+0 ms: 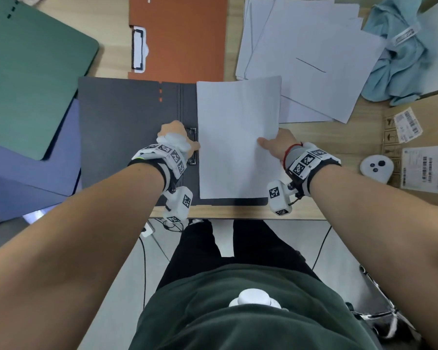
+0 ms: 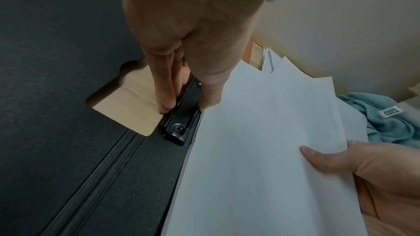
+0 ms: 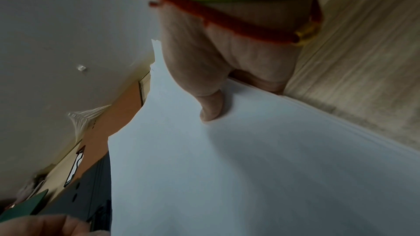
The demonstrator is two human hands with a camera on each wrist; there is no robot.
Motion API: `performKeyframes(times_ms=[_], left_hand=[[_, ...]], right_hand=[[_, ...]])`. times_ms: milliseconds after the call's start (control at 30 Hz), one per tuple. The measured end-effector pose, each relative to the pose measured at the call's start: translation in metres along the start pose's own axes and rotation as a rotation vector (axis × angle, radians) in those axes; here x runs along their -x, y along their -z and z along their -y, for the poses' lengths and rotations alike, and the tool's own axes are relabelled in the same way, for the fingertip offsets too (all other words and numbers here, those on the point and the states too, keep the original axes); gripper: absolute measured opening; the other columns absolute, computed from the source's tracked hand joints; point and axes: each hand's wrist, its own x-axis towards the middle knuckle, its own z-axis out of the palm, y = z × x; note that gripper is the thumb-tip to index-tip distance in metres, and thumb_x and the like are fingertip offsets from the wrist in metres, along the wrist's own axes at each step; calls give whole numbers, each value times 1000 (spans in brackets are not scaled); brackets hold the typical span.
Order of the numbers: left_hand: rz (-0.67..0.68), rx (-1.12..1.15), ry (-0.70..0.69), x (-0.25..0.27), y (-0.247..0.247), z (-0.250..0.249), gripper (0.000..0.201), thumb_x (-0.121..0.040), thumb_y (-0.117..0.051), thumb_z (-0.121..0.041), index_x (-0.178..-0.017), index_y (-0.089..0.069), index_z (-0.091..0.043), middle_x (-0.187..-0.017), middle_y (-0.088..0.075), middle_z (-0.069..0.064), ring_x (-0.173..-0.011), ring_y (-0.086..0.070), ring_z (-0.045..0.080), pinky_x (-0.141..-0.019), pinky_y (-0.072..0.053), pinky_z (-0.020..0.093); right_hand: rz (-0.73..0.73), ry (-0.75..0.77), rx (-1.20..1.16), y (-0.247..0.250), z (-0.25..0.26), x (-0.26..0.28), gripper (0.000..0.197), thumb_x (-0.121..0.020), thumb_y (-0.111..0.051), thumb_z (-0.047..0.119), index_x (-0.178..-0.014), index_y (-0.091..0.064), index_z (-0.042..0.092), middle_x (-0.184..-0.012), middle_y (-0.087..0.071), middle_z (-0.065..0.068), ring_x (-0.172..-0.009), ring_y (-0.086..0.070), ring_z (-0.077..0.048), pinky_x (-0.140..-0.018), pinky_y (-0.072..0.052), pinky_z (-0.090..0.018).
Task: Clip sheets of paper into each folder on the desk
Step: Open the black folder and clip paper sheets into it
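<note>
Head view: left hand [image 1: 177,137] grip pinches clip [image 1: 193,145]; right hand [image 1: 278,144] grip clamps sheets' [image 1: 238,137] right edge.

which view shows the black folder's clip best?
Left wrist: the clip is close and sharp, with the left hand gripping it beside the paper. Head view shows only its ends past the hand. Right wrist view barely shows it.

Head cam looks straight down over desk [image 1: 339,137]; both wrist cams sit close, sharing the paper stack [image 2: 261,150].
</note>
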Motion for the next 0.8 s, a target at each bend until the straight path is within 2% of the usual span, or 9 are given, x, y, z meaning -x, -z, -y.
performKeyframes(times_ms=[67,133,200,267,333,433,567,700,800], left_hand=[[-18,6,-11,-1,-1,0,27,-85,-71,-24,-72,-49,-17,-67,-47,0,-53,-41,15,-49,-28,26],[0,42,-55,0,1,1,23,-79,-74,-31,-80,-54,-17,-74,-55,3,-59,-48,19,-53,-36,27],[19,62,-31,3,7,8,21,-74,-73,-34,-81,-57,-21,-75,-60,-1,-53,-49,15,-50,-36,22],[97,139,-23,0,10,17,20,-68,-71,-40,-78,-63,-25,-77,-70,-4,-57,-61,16,-60,-49,22],[185,301,-5,-7,8,30,35,-51,-69,-49,-77,-68,-26,-80,-76,-6,-69,-74,18,-77,-60,35],[220,533,9,-24,-5,43,49,-36,-72,-50,-80,-71,-28,-80,-77,-3,-71,-76,18,-82,-60,40],[267,678,-26,-14,0,42,31,-61,-84,-27,-88,-70,-21,-89,-75,7,-76,-76,22,-82,-61,38],[283,746,-30,-8,7,42,24,-65,-82,-18,-85,-69,-21,-99,-73,13,-80,-76,26,-83,-60,40],[291,720,-19,-9,6,43,22,-65,-83,-21,-82,-69,-23,-96,-74,10,-79,-76,26,-84,-60,40]], right_hand=[[6,-5,-5,-1,-1,0,45,-92,-64,38,-126,-59,8,-111,-64,-6,-94,-57,-26,-77,-45,-31],[12,-8,-10,-1,-2,2,42,-94,-62,35,-127,-58,8,-108,-62,-2,-95,-56,-25,-80,-43,-31],[13,-15,-31,-2,-4,1,48,-94,-63,36,-131,-56,7,-115,-63,-4,-102,-59,-27,-84,-45,-33],[20,1,-67,-2,-5,2,45,-94,-63,33,-131,-56,6,-114,-62,-3,-103,-58,-25,-87,-44,-32],[37,7,-117,-2,-4,4,41,-95,-64,28,-129,-59,6,-113,-64,-4,-102,-59,-22,-91,-45,-31],[77,-1,-183,-4,-2,8,40,-92,-68,27,-126,-62,8,-121,-67,-6,-113,-63,-26,-104,-47,-41],[74,-14,-138,-8,4,10,41,-91,-68,30,-125,-62,8,-114,-66,-1,-109,-62,-25,-102,-48,-39],[49,-23,-80,-14,-6,-12,80,-73,-68,53,-137,-52,9,-132,-61,-7,-121,-58,-31,-105,-46,-45],[20,-41,-77,-18,2,-3,80,-79,-68,51,-143,-45,8,-139,-55,-8,-126,-54,-32,-104,-45,-43]])
